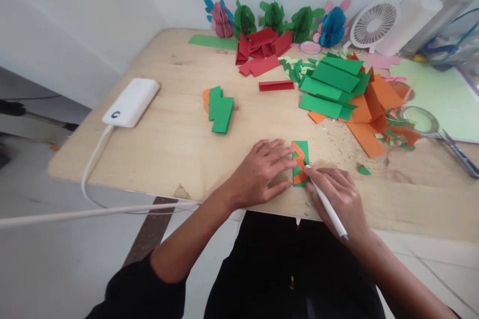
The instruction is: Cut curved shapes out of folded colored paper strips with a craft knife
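Near the table's front edge lies a green paper strip (305, 148) with a curvy orange paper cut-out (299, 162) on top of it. My left hand (262, 172) rests flat with its fingers spread, the tips touching the left side of the cut-out. A white pen (329, 207) is gripped in my right hand (342, 192). Its tip is at the cut-out's right edge, partly hidden by my fingers. Further back to the left, folded green paper pieces (223, 112) lie over another orange piece (206, 99).
Folded green strips (331, 82), orange paper (385, 99) and red strips (264, 45) lie behind. Several paper figures (272, 17) line the wall beside a small fan (374, 25). Scissors (458, 152) are at right, a cabled white power bank (131, 102) at left.
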`<state>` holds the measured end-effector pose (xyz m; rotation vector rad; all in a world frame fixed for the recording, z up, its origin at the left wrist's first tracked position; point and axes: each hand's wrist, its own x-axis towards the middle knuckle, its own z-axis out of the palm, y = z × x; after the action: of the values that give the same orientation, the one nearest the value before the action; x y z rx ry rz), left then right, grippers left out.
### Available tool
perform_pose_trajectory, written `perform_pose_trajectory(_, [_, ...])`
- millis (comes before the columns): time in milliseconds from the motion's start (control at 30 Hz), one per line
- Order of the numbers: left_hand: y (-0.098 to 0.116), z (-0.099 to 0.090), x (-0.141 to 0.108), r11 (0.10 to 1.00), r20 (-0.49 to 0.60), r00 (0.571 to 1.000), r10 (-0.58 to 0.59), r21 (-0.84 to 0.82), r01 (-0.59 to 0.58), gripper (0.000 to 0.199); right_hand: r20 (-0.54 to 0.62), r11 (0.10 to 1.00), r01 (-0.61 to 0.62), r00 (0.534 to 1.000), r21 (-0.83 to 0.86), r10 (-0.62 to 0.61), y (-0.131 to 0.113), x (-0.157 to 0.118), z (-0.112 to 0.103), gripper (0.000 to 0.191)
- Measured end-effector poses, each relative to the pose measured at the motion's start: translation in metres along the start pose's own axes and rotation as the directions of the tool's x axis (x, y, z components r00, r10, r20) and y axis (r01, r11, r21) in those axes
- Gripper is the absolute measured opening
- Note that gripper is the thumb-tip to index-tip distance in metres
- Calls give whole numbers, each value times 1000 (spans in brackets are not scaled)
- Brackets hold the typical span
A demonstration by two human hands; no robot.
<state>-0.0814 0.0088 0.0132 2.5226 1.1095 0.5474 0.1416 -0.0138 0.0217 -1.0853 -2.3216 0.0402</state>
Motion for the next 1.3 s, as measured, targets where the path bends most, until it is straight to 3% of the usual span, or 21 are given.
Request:
perform_pose_trajectory(167, [11,-7,-9,998,49,997,61,-12,-60,34,3,999,-28,1000,16,28,0,-1,1,23])
perform_pose_trajectory(367, [7,-9,-13,996,142,986,87,8,-89,35,6,999,-44,999,22,44,0,-2,1,24])
perform_pose_trajectory(1000, [0,-9,-8,996,160,984,72,-59,-63,33,33,998,-43,999,48,41,2,-1,1,31])
perform_pose_trajectory(1300, [-1,-7,-9,996,155,985,72,-57,-64,33,56,935,-254,967,249,248,-4,5,-3,22])
